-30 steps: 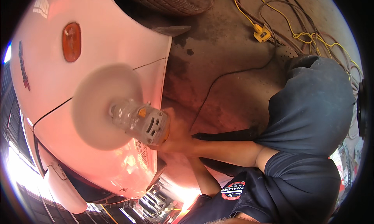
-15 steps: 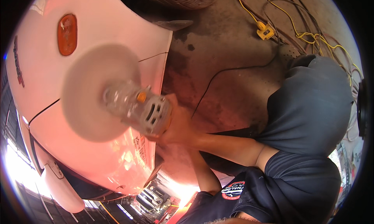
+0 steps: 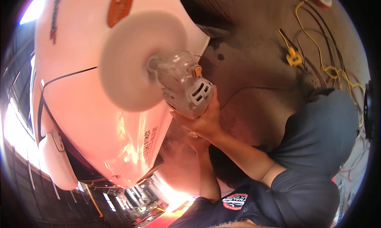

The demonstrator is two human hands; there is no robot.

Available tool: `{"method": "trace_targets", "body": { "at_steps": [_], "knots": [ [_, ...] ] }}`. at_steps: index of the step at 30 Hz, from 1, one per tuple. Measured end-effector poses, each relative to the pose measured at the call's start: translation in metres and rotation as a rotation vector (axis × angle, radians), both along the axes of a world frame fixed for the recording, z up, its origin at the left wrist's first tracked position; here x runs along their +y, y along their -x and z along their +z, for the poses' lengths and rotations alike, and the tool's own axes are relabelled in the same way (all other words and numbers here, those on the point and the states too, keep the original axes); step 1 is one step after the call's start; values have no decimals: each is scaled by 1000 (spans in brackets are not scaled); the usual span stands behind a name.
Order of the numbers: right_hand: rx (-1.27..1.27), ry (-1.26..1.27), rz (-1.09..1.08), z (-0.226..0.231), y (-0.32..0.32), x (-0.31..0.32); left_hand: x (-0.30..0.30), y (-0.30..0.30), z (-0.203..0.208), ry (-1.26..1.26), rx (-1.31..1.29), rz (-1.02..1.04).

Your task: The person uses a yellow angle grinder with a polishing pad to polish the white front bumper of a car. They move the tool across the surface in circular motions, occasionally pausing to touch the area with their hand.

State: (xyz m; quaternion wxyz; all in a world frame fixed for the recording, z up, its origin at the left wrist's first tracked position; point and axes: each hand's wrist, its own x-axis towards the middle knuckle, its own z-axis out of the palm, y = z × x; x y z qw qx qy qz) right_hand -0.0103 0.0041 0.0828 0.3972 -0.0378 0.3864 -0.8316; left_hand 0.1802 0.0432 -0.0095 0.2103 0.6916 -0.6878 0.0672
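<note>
My right hand (image 3: 210, 117) is closed around the rear of a dusty grey rotary polisher (image 3: 180, 83) with an orange switch and dark vent slots. Close behind it, my left hand (image 3: 198, 142) is curled against the tool's underside, its fingers partly hidden by the right hand. The polisher's round pale pad (image 3: 137, 61) is a spinning blur over a white car panel (image 3: 79, 97), across the dark panel seam. Whether the pad presses on the paint cannot be made out. An orange side marker lamp (image 3: 120, 6) sits just above the pad.
A dark cable (image 3: 254, 87) trails over the dusty floor. Yellow cord and hoses lie at the upper right beside a yellow outlet box (image 3: 294, 58). The car's side mirror (image 3: 55, 160) juts out at lower left, and a tire (image 3: 208, 6) shows at the top.
The view has shifted, so the car and polisher sit farther right and higher. My left hand shows more below the right. The pad stays blurred, and both arms reach toward the tool.
</note>
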Motion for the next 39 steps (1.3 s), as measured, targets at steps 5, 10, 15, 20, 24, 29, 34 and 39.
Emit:
{"method": "trace_targets", "body": {
  "at_steps": [5, 10, 15, 20, 24, 29, 34, 39],
  "knots": [
    [44, 21, 108, 29, -1, 7, -9, 0, 23, 39, 167, -80],
    [334, 99, 289, 83, 8, 20, -14, -27, 63, 89, 259, -109],
    [468, 298, 162, 133, 7, 5, -6, -62, 103, 154, 249, -57],
    [541, 277, 137, 147, 6, 3, 6, -78, 105, 165, 171, 1],
    [483, 165, 292, 120, 12, 12, 8, -78, 86, 171, 116, 18],
    [133, 139, 233, 71, 0, 16, 2, -75, 54, 163, 8, 28],
    [106, 214, 39, 28, -21, 5, -14, -65, 46, 135, -10, -175],
    [59, 217, -45, 0, -28, -2, -14, -28, 72, -209, 415, -292]
  ]
}}
